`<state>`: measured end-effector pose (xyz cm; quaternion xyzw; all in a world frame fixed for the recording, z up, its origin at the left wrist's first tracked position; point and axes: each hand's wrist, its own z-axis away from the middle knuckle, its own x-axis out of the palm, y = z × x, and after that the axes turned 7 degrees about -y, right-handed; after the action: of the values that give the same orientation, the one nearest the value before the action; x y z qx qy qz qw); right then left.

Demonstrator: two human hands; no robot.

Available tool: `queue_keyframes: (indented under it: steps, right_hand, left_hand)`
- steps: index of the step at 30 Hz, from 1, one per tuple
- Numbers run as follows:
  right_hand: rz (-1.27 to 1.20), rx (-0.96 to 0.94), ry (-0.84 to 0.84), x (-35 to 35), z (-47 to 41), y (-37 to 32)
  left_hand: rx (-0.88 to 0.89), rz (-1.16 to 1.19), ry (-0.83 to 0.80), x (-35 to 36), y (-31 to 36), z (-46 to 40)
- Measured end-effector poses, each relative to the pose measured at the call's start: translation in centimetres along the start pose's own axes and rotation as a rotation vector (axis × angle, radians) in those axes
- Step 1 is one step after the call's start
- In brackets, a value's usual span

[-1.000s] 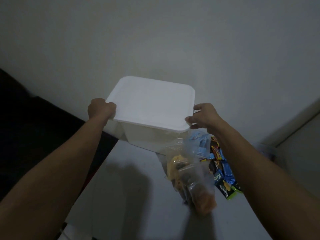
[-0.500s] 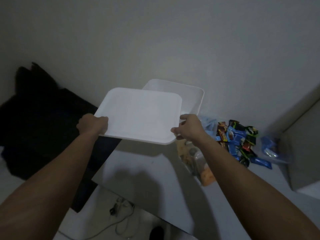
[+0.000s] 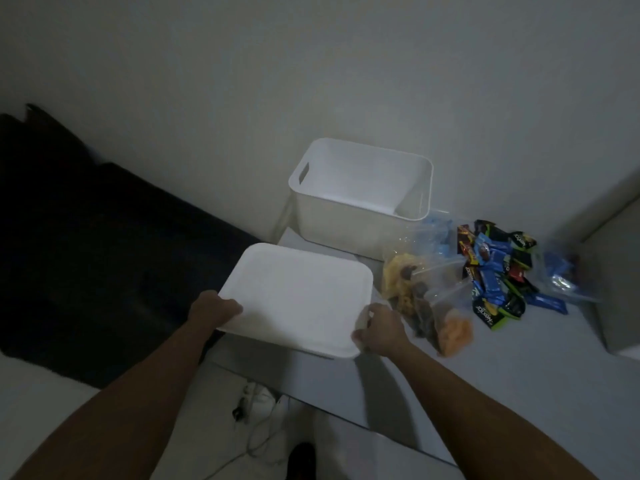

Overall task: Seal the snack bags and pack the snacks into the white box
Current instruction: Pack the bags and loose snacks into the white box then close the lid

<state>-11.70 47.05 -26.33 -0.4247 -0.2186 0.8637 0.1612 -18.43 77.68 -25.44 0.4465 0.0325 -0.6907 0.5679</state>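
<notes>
The white box stands uncovered at the back of the table against the wall, and its inside looks bare. Its flat white lid is held in front of the box, over the table's left part. My left hand grips the lid's near left edge. My right hand grips its near right corner. To the right of the lid lie clear snack bags with yellow, brown and orange snacks. A heap of small wrapped snacks in blue, black, green and red lies further right.
The grey table ends at a near edge over a pale floor with a white cable. A dark sofa fills the left. A pale block stands at the table's right end. Clear plastic bags lie beside the wrapped snacks.
Both hands have lifted the lid off the box and drawn it toward me and down. The box is now uncovered. The view has tilted down, showing the floor.
</notes>
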Motion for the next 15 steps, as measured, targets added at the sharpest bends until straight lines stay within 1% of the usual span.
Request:
queue_keyframes:
  steps: [3, 11, 15]
  right_hand:
    - [0.1, 0.03, 0.002, 1.0, -0.4, 1.0]
    - [0.223, 0.066, -0.059, 1.7, -1.1, 1.8]
    - [0.293, 0.039, -0.098, 0.0, -1.2, 0.9]
  left_hand:
    - [0.04, -0.025, -0.064, 1.0, -0.6, -1.5]
    - [0.083, -0.055, -0.179, 2.5, -0.6, -4.0]
    - [0.069, -0.166, -0.147, 2.1, 0.4, -4.3]
